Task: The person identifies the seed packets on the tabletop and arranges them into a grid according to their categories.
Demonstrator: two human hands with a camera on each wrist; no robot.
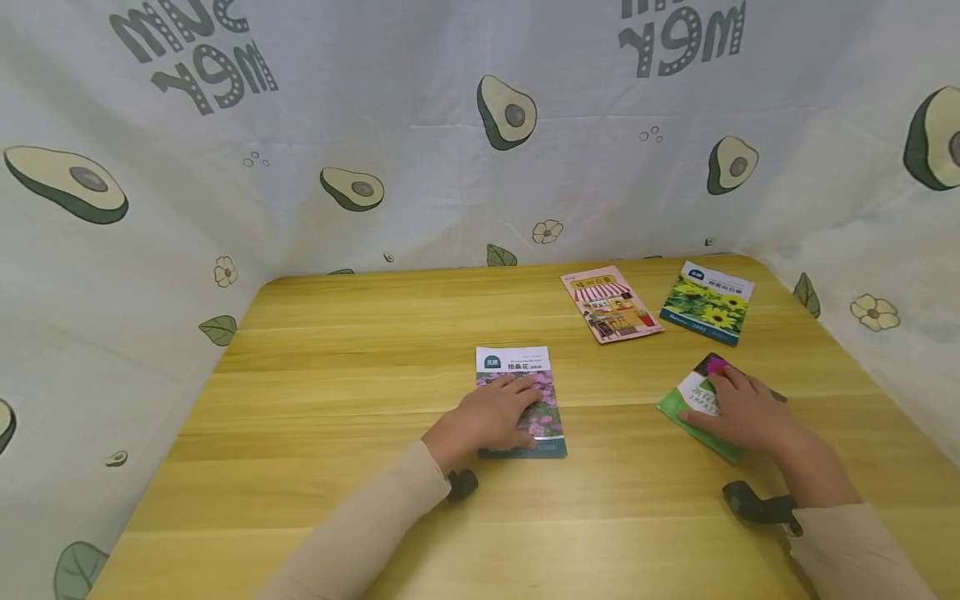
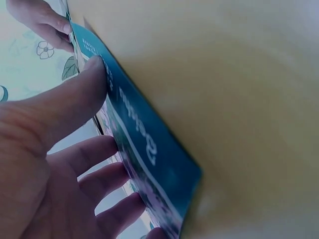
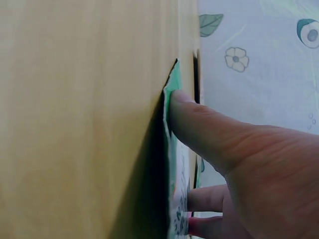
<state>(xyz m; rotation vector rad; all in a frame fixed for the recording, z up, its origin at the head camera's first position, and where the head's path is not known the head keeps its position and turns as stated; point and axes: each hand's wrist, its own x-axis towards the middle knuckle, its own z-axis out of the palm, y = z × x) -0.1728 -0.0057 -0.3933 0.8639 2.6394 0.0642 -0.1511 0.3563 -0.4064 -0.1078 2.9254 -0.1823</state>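
Note:
A seed packet with purple flowers [image 1: 551, 417] lies on the table, upright to the view. Across it rests my left hand [image 1: 491, 412], fingers spread; the left wrist view shows the thumb [image 2: 92, 82] and fingertips touching its printed face. To the right, a green and white packet [image 1: 701, 393] lies at a slant with my right hand [image 1: 753, 412] over it. In the right wrist view the thumb [image 3: 192, 117] presses near the packet's edge, which stands off the wood above a dark shadow. Two fingers touch the same face further along. The hand hides part of that packet.
Farther back on the wooden table [image 1: 337, 358] lie a pink packet with a striped shop awning [image 1: 611, 304] and a packet with yellow flowers [image 1: 707, 302]. A white cloth printed with avocados [image 1: 420, 108] hangs behind the table. Black camera mounts [image 1: 757, 504] show at the wrists.

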